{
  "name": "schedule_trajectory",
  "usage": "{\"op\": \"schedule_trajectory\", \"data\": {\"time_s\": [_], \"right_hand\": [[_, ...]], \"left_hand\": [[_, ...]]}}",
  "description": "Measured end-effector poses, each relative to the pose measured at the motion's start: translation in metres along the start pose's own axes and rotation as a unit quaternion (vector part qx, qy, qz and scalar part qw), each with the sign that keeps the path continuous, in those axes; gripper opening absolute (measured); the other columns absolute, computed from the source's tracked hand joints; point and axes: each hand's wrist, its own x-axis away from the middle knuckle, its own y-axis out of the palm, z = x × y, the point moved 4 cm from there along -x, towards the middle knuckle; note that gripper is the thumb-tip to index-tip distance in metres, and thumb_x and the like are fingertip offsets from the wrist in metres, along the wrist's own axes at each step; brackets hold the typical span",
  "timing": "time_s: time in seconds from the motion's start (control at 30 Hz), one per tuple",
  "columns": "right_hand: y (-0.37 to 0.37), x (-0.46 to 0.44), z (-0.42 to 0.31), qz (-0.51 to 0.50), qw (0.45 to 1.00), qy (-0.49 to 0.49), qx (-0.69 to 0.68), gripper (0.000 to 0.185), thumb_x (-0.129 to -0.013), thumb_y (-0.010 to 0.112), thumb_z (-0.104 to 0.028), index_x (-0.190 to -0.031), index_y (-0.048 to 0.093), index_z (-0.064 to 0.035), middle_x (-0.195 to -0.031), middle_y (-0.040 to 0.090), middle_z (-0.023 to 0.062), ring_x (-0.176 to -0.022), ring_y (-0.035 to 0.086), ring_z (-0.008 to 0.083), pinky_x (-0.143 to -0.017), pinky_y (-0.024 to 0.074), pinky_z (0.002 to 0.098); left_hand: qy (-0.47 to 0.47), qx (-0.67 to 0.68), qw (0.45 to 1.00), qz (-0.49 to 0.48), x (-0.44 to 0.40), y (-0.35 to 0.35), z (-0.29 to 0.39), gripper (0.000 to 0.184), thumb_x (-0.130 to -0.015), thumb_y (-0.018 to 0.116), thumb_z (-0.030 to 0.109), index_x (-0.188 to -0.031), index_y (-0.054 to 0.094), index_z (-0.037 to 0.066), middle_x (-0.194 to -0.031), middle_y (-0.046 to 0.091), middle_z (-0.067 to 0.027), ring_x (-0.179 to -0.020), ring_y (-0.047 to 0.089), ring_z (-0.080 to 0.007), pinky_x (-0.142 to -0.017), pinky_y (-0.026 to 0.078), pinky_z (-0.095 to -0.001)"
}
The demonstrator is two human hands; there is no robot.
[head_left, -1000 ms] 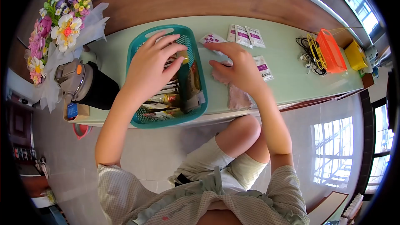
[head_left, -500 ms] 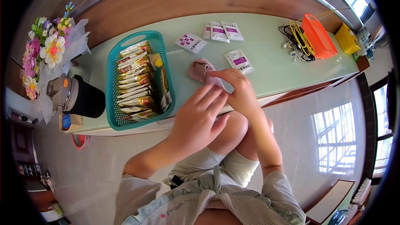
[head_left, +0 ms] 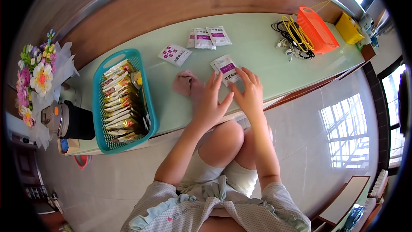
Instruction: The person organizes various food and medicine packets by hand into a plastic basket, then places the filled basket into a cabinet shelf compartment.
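Observation:
My left hand (head_left: 211, 104) hovers at the table's near edge with thumb and fingers apart, holding nothing. Its fingers are beside a crumpled pink cloth (head_left: 187, 83) and partly cover it. My right hand (head_left: 250, 93) is open too, with its thumb and fingertips at the near end of a white and purple sachet (head_left: 225, 68). I cannot tell whether they touch it. Farther back lie a sachet with purple squares (head_left: 174, 54) and a small overlapping group of white and purple sachets (head_left: 203, 38).
On the left, a teal basket (head_left: 151, 134) holds a row of packets, beside a black tumbler (head_left: 79, 121) and a flower bouquet (head_left: 41, 79). At the right stand an orange basket (head_left: 316, 32), coiled cables (head_left: 296, 34) and a yellow container (head_left: 349, 28).
My hands have separated and moved toward the sachet, right fingers reaching its near end. The view has shifted, so the tabletop things appear farther left.

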Motion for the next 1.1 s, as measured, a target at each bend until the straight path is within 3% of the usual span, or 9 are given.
{"op": "schedule_trajectory", "data": {"time_s": [0.07,0.17,0.33,0.47,0.63,0.77,0.9,0.93,1.1], "right_hand": [[0.004,-0.003,0.004,-0.006,1.0,0.01,0.021,0.048,-0.078,0.069,-0.025,-0.123,0.059,-0.0096,-0.125,0.056,0.0129,-0.116,0.05,0.0324,-0.094,0.0391,0.0436],[0.009,-0.009,0.008,-0.024,0.999,0.016,0.034,0.051,-0.077,0.07,-0.027,-0.124,0.058,-0.01,-0.124,0.057,0.0114,-0.117,0.049,0.0316,-0.094,0.0381,0.0428],[0.012,-0.017,0.006,-0.062,0.997,0.037,-0.028,0.049,-0.073,0.074,-0.023,-0.119,0.062,-0.0121,-0.121,0.058,0.0082,-0.113,0.052,0.0287,-0.095,0.0367,0.0418],[0.015,-0.02,0.011,-0.039,0.986,0.054,-0.154,0.048,-0.07,0.074,-0.01,-0.117,0.064,-0.0121,-0.108,0.062,0.0075,-0.091,0.059,0.0224,-0.081,0.0437,0.0349],[0.016,-0.015,0.014,-0.111,0.912,0.244,-0.311,0.045,-0.076,0.068,0.002,-0.12,0.064,-0.0078,-0.087,0.066,0.0045,-0.074,0.056,0.0053,-0.063,0.0448,0.0219],[0.016,-0.008,0.014,-0.103,0.839,0.222,-0.485,0.043,-0.083,0.062,0.005,-0.126,0.057,-0.0008,-0.094,0.067,0.0044,-0.084,0.057,0.0029,-0.073,0.0458,0.0196],[0.002,-0.003,-0.004,-0.115,0.783,0.237,-0.563,0.044,-0.088,0.057,0.005,-0.131,0.051,0.0019,-0.1,0.068,0.0067,-0.091,0.059,0.0066,-0.082,0.0463,0.0207],[0.0,0.0,-0.005,-0.122,0.78,0.243,-0.564,0.044,-0.088,0.056,0.005,-0.132,0.049,0.0019,-0.101,0.068,0.0073,-0.092,0.06,0.0074,-0.083,0.0462,0.0209],[-0.008,0.009,-0.02,-0.101,0.779,0.249,-0.566,0.044,-0.089,0.056,0.003,-0.132,0.049,0.0016,-0.102,0.068,0.0096,-0.092,0.06,0.0082,-0.085,0.0457,0.0212]], "left_hand": [[-0.03,0.074,0.997,-0.018,-0.002,0.006,-0.017,0.063,-0.093,0.059,0.018,-0.145,0.027,0.001,-0.151,0.024,-0.0175,-0.14,0.025,-0.0253,-0.111,0.029,-0.0368],[-0.011,0.12,0.993,0.016,-0.009,0.016,-0.036,0.068,-0.092,0.06,0.026,-0.145,0.025,0.002,-0.149,0.025,-0.0239,-0.136,0.03,-0.0299,-0.105,0.033,-0.0338],[-0.092,0.283,0.954,0.014,-0.021,0.017,-0.034,0.065,-0.094,0.057,0.021,-0.146,0.022,0.003,-0.148,0.025,-0.0192,-0.137,0.028,-0.0226,-0.108,0.028,-0.0321],[-0.162,0.426,0.89,0.025,-0.02,0.011,-0.008,0.061,-0.093,0.052,0.011,-0.147,0.025,0.005,-0.147,0.029,-0.0133,-0.137,0.025,-0.0215,-0.111,0.022,-0.0332],[-0.116,0.317,0.939,0.065,-0.016,0.01,-0.021,0.062,-0.091,0.054,0.012,-0.146,0.025,0.007,-0.142,0.033,-0.0162,-0.134,0.031,-0.0232,-0.109,0.027,-0.0346],[0.019,0.007,0.99,0.137,-0.003,-0.009,-0.015,0.06,-0.089,0.056,0.01,-0.144,0.029,0.005,-0.143,0.032,-0.0186,-0.136,0.028,-0.0261,-0.11,0.026,-0.0379],[-0.01,0.272,0.956,0.109,0.007,-0.028,-0.004,0.052,-0.089,0.05,-0.006,-0.138,0.036,0.002,-0.141,0.04,-0.0152,-0.121,0.05,-0.0237,-0.098,0.044,-0.0321],[-0.009,0.276,0.952,0.131,0.009,-0.032,-0.007,0.045,-0.087,0.05,-0.011,-0.131,0.044,0.0,-0.136,0.047,-0.013,-0.107,0.06,-0.0186,-0.086,0.05,-0.0259],[-0.045,0.242,0.964,0.101,0.028,-0.053,0.005,0.029,-0.085,0.058,-0.008,-0.113,0.058,-0.002,-0.131,0.052,-0.0116,-0.096,0.064,-0.0151,-0.078,0.052,-0.0239]]}}
